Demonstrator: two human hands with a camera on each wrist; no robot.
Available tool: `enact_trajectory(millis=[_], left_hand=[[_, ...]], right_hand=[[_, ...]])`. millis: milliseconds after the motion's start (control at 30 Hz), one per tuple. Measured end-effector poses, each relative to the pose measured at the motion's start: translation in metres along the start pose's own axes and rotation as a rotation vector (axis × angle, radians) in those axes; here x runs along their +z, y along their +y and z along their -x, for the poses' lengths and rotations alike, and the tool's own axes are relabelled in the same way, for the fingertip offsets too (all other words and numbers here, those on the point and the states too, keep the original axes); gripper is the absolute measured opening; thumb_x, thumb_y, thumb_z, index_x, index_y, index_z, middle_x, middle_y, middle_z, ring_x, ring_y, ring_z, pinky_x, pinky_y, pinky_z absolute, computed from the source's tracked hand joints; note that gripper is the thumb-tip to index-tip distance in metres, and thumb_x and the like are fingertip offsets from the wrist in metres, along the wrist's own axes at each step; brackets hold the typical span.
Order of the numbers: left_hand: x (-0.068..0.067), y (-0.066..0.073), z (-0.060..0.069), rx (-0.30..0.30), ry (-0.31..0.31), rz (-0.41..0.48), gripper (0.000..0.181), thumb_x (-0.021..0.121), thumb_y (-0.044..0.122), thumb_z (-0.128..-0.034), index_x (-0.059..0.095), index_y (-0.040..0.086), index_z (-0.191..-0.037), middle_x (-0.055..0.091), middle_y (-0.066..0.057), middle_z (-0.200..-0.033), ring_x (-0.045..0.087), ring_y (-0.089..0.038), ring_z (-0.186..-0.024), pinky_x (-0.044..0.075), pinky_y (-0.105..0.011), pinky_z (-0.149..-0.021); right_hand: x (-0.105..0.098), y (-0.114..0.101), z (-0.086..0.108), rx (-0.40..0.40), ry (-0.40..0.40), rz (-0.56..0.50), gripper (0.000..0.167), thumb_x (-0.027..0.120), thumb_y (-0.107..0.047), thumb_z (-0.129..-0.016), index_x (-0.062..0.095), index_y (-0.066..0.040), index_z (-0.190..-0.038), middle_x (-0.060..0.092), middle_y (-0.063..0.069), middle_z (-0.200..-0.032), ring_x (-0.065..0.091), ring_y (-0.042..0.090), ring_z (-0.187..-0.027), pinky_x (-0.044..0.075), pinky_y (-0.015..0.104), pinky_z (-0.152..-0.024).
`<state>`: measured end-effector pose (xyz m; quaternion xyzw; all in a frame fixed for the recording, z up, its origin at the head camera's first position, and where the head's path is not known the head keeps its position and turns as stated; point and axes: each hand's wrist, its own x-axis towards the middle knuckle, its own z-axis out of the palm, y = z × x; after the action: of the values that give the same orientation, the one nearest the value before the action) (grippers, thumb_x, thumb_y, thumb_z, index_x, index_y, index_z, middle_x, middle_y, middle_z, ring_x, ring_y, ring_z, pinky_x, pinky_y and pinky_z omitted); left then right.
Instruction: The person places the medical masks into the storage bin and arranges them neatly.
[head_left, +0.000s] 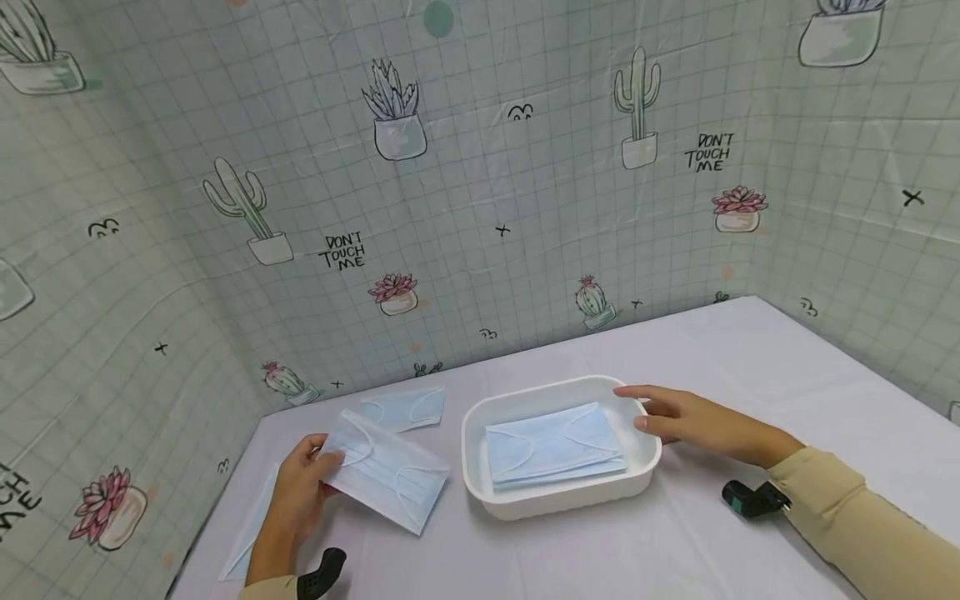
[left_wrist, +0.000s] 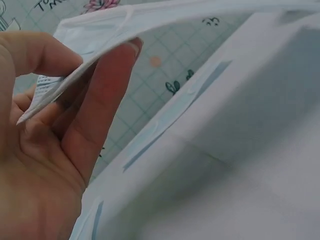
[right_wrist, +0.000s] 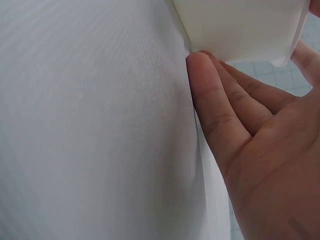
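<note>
My left hand point(head_left: 300, 483) pinches a light blue face mask point(head_left: 390, 471) at its left edge, between thumb and fingers, lifted over the table. In the left wrist view the thumb lies on one face of this mask point(left_wrist: 95, 40), with fingers behind it. At the right end of a white plastic tub point(head_left: 562, 502), my right hand point(head_left: 693, 421) holds the rim. Its thumb and one finger reach over the edge, while other fingers point(right_wrist: 210, 95) lie against the outside wall, low by the table. Several stacked face masks point(head_left: 555, 446) lie flat in the tub.
Another face mask point(head_left: 412, 408) lies on the table behind the left hand. One more mask point(head_left: 251, 533) is partly hidden by the left forearm. A white cloth covers the table point(head_left: 712, 350), and a cactus-print curtain point(head_left: 480, 183) encloses its back and sides.
</note>
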<state>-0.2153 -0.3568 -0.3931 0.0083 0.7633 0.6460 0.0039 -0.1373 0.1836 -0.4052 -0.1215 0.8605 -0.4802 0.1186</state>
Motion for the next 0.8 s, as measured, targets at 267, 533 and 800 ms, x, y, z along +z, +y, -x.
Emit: enact_trajectory(millis=[267, 533, 800], left_hand=[[0.006, 0.002, 0.008, -0.004, 0.031, 0.101, 0.022, 0.05, 0.0, -0.0979, 0.044, -0.003, -0.119, 0.061, -0.004, -0.101, 0.067, -0.017, -0.078, 0.057, -0.031, -0.066], [0.012, 0.006, 0.013, 0.003, 0.031, 0.115, 0.042, 0.047, -0.002, -0.0998, 0.036, 0.001, -0.141, 0.061, -0.006, -0.112, 0.069, -0.015, -0.083, 0.058, -0.032, -0.067], [0.014, 0.006, 0.015, 0.011, -0.021, 0.173, 0.068, 0.043, -0.008, -0.0989, 0.027, 0.019, -0.159, 0.043, -0.02, -0.145, 0.069, -0.017, -0.092, 0.058, -0.035, -0.071]], right_hand=[[-0.003, 0.003, 0.002, 0.0, -0.014, -0.001, 0.058, 0.056, -0.041, -0.102, 0.035, -0.029, -0.156, 0.047, 0.018, -0.147, 0.052, 0.026, -0.125, 0.045, 0.042, -0.095], [-0.003, 0.005, 0.003, -0.01, -0.021, -0.025, 0.057, 0.055, -0.037, -0.103, 0.035, -0.025, -0.156, 0.045, 0.02, -0.148, 0.052, 0.028, -0.126, 0.046, 0.042, -0.094], [-0.005, 0.005, 0.006, -0.019, -0.03, -0.012, 0.058, 0.055, -0.038, -0.103, 0.035, -0.026, -0.156, 0.047, 0.019, -0.146, 0.052, 0.026, -0.123, 0.045, 0.043, -0.095]])
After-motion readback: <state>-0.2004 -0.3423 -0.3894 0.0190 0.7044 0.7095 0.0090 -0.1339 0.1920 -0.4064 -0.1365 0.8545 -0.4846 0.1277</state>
